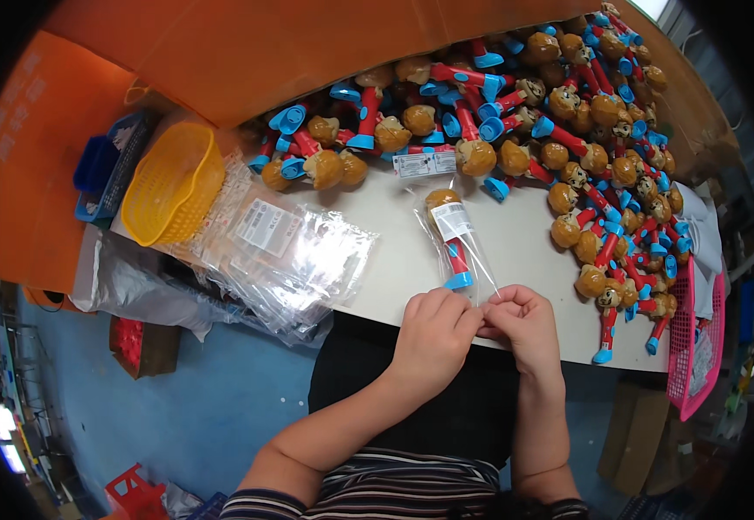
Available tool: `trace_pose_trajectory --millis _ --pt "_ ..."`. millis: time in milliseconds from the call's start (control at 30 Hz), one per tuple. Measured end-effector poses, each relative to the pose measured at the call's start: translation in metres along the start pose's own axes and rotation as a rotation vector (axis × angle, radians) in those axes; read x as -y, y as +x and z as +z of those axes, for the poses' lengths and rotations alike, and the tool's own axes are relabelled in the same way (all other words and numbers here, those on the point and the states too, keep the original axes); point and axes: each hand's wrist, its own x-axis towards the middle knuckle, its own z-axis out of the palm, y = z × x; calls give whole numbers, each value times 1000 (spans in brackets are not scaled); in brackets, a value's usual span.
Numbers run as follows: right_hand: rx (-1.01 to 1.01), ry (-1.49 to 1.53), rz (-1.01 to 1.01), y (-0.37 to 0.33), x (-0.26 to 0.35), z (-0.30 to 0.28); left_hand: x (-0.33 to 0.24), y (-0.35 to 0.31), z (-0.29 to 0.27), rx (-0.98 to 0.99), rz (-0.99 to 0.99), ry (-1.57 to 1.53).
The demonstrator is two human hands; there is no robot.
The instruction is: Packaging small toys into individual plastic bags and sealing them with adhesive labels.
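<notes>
A clear plastic bag lies on the white table with a toy figure inside it. The figure has a brown round head, a red body and a blue base, and a white label covers part of it. At the table's front edge, my left hand pinches the near end of the bag, fingers curled. My right hand is closed on the same end beside it, thumb and forefinger together. The fingertips of both hands almost meet.
Many similar toy figures are heaped along the back and right. Flat clear bags with labels lie at left, beside a yellow basket and a blue bin. A pink basket hangs at the right edge. Orange cardboard rises behind.
</notes>
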Motion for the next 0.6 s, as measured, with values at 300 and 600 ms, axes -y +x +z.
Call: trace_pose_trajectory --millis 300,600 --pt "-61 33 -54 1 -3 3 6 -1 -8 63 -34 -111" --pt "2 14 -15 0 -3 -2 -2 4 -2 -1 -24 7"
